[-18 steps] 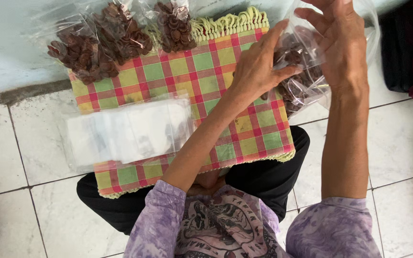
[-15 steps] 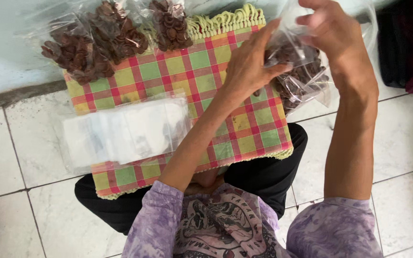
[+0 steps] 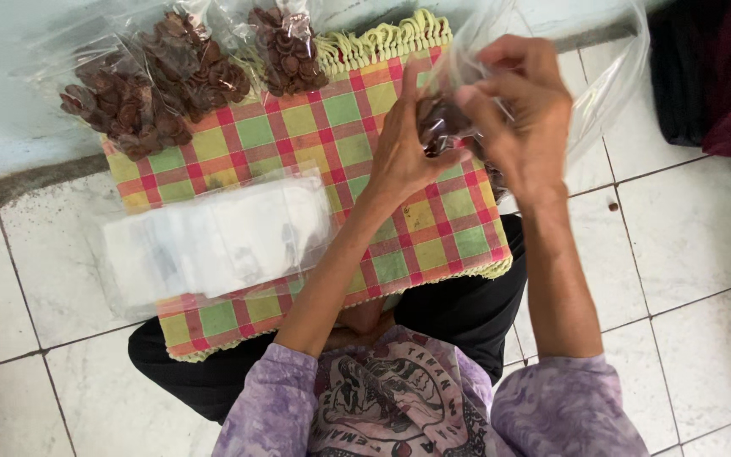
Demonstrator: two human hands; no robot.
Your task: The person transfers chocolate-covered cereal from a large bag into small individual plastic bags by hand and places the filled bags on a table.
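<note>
Both my hands pinch the bag (image 3: 454,118): left hand (image 3: 412,152) cups it, right hand (image 3: 522,127) grips the top. Thin, slippery film, light contents; hold the neck.

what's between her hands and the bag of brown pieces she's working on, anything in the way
Nothing visible. The left hand and right hand are both already on the clear bag of brown pieces, held above the checked cloth. Only the bag's own plastic separates the fingers from the contents.
</note>
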